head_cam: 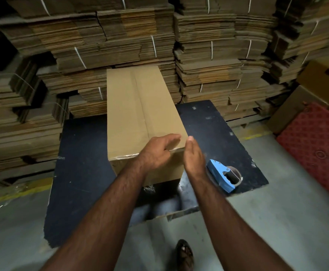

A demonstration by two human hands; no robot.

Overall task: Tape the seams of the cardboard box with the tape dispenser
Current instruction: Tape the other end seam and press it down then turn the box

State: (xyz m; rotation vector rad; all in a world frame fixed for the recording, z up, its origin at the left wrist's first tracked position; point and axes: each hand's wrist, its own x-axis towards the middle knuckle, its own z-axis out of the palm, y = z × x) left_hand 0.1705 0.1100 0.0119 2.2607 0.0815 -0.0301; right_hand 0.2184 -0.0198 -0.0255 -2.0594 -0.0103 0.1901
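A long brown cardboard box (pixel 132 106) lies on a black table (pixel 81 163), its top flaps closed with clear tape along the middle seam and across the near edge. My left hand (pixel 157 151) rests on the box's near right corner, fingers spread over the top edge. My right hand (pixel 194 155) is beside that corner, palm toward the box's right side, fingers straight, holding nothing. A blue tape dispenser (pixel 223 175) lies on the table just right of my right hand, untouched.
Tall stacks of flattened, strapped cardboard (pixel 208 55) fill the space behind the table. A red patterned crate (pixel 316 145) and brown boxes (pixel 323 77) stand at the right. My sandalled foot (pixel 185 253) is on the grey floor below the table's near edge.
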